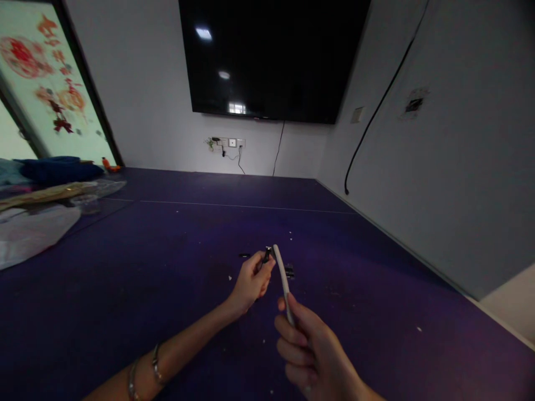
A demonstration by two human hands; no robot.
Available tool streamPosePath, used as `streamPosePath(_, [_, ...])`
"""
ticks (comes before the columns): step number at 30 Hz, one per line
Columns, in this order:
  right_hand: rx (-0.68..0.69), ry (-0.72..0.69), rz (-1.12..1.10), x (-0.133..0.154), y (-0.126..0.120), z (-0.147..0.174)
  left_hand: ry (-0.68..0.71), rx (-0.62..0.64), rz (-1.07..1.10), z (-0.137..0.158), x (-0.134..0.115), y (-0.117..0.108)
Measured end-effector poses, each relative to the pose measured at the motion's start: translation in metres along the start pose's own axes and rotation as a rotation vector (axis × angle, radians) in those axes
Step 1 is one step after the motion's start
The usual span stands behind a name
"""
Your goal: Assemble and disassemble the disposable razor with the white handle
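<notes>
My left hand [251,283] is closed around a small black nail clipper [266,255], its silvery end pointing up out of the fingers. In my right hand [311,348] is a slim whitish toothbrush [281,268], held by the lower handle and tilted slightly left. The toothbrush's head is right beside the clipper's tip; whether they touch I cannot tell. On the purple surface behind my left hand lies a small black piece [244,255]. Partly hidden behind the toothbrush is a small dark item [290,272] with light marks.
The purple surface [167,312] carries scattered white bits. At the left lie a white plastic bag [37,231] and dark blue cloth [54,170]. A large television [271,55] hangs on the far wall above sockets [232,143]. A black cable [376,106] hangs along the right wall.
</notes>
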State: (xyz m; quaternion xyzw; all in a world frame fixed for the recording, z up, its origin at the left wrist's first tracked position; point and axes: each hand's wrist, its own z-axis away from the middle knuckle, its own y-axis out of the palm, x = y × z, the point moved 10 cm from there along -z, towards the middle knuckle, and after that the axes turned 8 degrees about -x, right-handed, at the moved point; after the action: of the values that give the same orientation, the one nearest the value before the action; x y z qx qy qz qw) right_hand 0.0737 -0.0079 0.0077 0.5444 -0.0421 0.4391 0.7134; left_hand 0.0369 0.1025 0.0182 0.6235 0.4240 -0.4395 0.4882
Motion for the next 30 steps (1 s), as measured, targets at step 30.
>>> streamPosePath(30, [0.024,0.038,-0.14,-0.015,-0.004,-0.005,-0.048,0.009,-0.032,0.004,0.008,0.002])
